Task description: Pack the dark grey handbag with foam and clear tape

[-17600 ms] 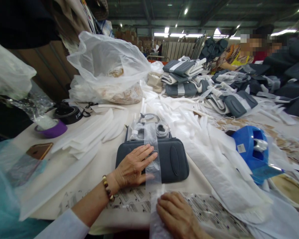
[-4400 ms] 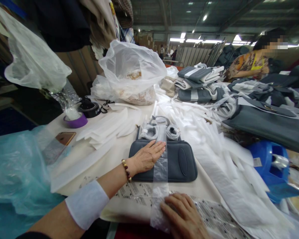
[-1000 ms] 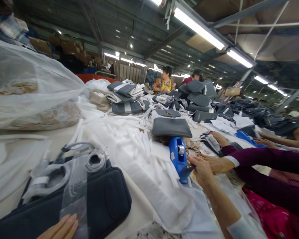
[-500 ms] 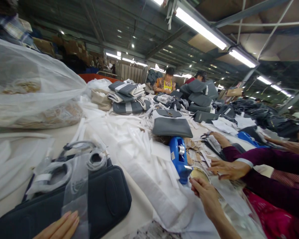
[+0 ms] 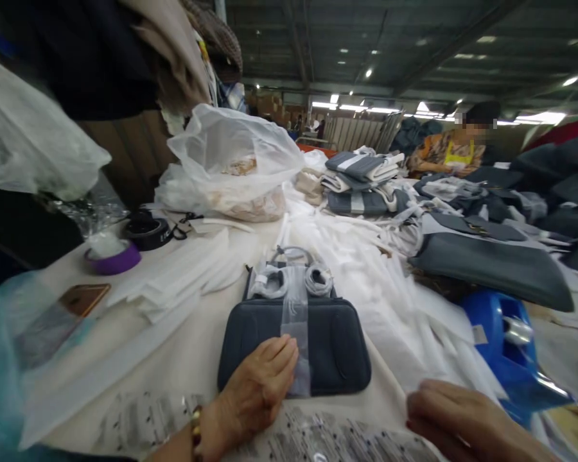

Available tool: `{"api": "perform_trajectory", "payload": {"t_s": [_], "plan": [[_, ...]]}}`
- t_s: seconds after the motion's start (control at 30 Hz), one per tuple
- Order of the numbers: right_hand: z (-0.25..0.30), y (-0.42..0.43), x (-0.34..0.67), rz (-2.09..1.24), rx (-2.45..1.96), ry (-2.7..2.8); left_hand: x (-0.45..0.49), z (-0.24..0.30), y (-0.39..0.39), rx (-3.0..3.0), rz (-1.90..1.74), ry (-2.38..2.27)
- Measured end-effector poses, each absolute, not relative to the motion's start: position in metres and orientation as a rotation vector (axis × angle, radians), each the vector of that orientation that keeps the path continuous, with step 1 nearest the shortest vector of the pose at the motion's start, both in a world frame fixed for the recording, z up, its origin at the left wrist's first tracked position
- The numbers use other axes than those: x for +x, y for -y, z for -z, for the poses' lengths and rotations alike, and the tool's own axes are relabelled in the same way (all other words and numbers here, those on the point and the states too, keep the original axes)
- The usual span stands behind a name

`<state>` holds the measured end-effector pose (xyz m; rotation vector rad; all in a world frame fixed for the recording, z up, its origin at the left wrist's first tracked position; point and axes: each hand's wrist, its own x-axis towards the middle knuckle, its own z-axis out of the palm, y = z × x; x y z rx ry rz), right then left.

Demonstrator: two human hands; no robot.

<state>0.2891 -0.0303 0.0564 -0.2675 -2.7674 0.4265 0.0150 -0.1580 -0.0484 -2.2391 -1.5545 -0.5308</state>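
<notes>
My right hand [image 5: 462, 417], curled and blurred, hangs off the near right corner of the dark bag [image 5: 337, 350]; whether it grips anything, I cannot tell. My left hand [image 5: 257, 391], closer, rests gathered fingertips on the clear strip [image 5: 295, 317], any pinch hidden. The strip crosses mid-bag near to far, across the bag's long axis, toward wrapped coils [image 5: 319, 292] at its far edge.

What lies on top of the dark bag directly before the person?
A clear plastic strip runs across the dark bag, and the left hand rests there too. The part beneath the hand is covered; I cannot see it.
</notes>
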Motion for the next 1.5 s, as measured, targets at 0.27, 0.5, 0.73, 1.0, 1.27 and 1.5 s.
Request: {"api": "perform_trajectory", "payload": {"t_s": [0.27,0.5,0.73,1.0,1.27,1.5], "plan": [[-0.052,0.01,0.131,0.155,0.193,3.332,0.016,0.062,0.158,-2.268,0.601,1.609],[-0.047,0.002,0.089,0.252,0.065,3.433,0.015,0.067,0.159,-2.289,0.561,1.622],[-0.052,-0.007,0.075,0.154,-0.21,3.449,0.014,0.067,0.159,-2.26,0.593,1.608],[-0.049,-0.02,0.106,0.211,-0.358,3.081,0.016,0.065,0.159,-2.237,0.639,1.587],[0.039,0.063,0.192,-0.031,0.114,2.844,0.016,0.053,0.165,-2.19,0.639,1.67],[0.02,0.054,0.267,-0.158,-0.269,2.491,0.008,0.049,0.163,-2.203,0.455,1.444]]}}
